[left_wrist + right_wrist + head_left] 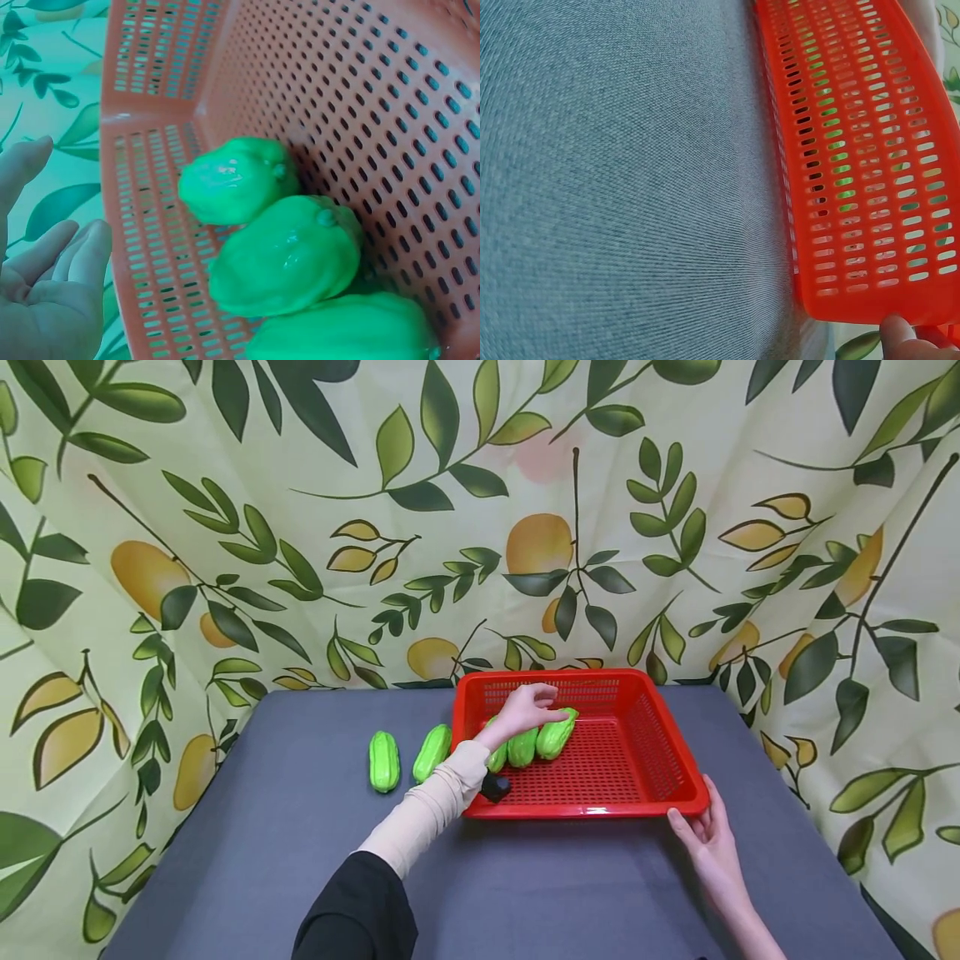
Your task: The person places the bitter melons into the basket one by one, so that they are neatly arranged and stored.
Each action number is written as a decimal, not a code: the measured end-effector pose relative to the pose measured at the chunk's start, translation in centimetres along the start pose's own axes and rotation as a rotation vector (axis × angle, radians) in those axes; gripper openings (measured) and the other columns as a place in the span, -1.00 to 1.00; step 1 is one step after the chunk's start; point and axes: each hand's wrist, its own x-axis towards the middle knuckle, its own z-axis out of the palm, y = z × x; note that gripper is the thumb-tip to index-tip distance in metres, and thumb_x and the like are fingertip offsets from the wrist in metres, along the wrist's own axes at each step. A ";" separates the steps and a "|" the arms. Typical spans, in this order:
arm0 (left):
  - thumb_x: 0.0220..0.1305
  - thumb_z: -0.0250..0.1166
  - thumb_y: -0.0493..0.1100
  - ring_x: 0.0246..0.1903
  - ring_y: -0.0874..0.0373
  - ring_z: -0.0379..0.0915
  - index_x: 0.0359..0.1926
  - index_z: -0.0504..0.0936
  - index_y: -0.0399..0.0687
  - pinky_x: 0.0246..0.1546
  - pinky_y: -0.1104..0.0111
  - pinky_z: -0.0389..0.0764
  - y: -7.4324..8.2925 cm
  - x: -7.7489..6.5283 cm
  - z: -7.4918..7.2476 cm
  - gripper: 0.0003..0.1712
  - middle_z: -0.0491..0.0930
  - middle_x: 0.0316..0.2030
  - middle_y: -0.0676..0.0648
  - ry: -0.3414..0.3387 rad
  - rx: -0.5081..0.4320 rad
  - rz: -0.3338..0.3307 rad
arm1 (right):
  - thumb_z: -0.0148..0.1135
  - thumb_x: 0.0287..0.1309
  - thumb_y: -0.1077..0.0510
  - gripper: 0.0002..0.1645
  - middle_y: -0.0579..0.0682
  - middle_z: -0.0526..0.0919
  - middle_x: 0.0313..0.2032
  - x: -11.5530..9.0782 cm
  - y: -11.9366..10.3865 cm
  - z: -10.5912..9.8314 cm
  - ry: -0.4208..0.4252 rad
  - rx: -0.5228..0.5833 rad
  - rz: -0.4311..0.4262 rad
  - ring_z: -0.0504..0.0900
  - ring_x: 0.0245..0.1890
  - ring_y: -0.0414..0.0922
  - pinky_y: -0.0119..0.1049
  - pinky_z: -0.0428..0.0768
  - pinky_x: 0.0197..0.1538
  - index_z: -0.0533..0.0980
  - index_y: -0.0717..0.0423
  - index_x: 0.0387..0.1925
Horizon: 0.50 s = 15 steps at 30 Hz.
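Note:
A red plastic basket (585,810) with slotted walls stands on the table. Inside, along its left side, lie three glossy green gourds (557,735), seen close up as a row of gourds (289,259) in the left wrist view. My left hand (527,710) reaches over them, fingers loosely bent and thumb apart. In the left wrist view that hand (56,300) holds nothing. My right hand (708,835) grips the basket's near right corner, thumb on the rim; part of this hand (907,341) shows in the right wrist view.
Left of the basket, two more green gourds lie on the grey tablecloth (300,827), one gourd (432,752) close to the basket wall and another gourd (384,762) farther left. A leaf-and-fruit patterned curtain (465,510) hangs behind the table and on both sides.

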 end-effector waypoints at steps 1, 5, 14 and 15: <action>0.15 0.36 -0.20 0.23 -0.05 0.39 0.25 0.40 -0.32 0.18 0.27 0.49 0.0 0.0 0.0 -0.35 0.43 0.24 -0.23 0.001 -0.010 0.006 | 0.12 0.27 0.21 0.00 0.30 -0.09 0.43 0.0 0.0 0.0 0.001 -0.002 -0.001 0.33 0.00 -0.62 -0.82 0.42 -0.08 -0.28 -0.05 0.50; 0.15 0.35 -0.21 0.24 -0.03 0.38 0.25 0.40 -0.29 0.17 0.29 0.49 0.1 -0.5 -0.4 -0.36 0.42 0.25 -0.21 0.002 -0.064 0.009 | 0.13 0.27 0.19 0.01 0.35 -0.10 0.42 0.1 0.0 -0.1 -0.003 -0.007 0.006 0.33 -0.01 -0.65 -0.82 0.42 -0.08 -0.29 -0.06 0.50; 0.18 0.34 -0.20 0.27 -0.03 0.34 0.27 0.38 -0.25 0.19 0.25 0.47 0.5 -2.7 -1.9 -0.35 0.40 0.27 -0.21 0.019 -0.204 0.024 | 0.13 0.27 0.19 0.01 0.35 -0.10 0.43 0.0 -0.1 0.0 0.006 -0.012 0.011 0.33 -0.02 -0.65 -0.83 0.41 -0.08 -0.28 -0.06 0.50; 0.18 0.33 -0.21 0.28 -0.04 0.34 0.28 0.37 -0.26 0.19 0.25 0.47 0.6 -2.9 -2.0 -0.35 0.40 0.27 -0.22 0.027 -0.220 0.029 | 0.13 0.27 0.19 0.01 0.34 -0.10 0.43 0.0 -0.1 0.0 0.008 -0.013 0.011 0.33 -0.02 -0.65 -0.83 0.41 -0.08 -0.28 -0.06 0.50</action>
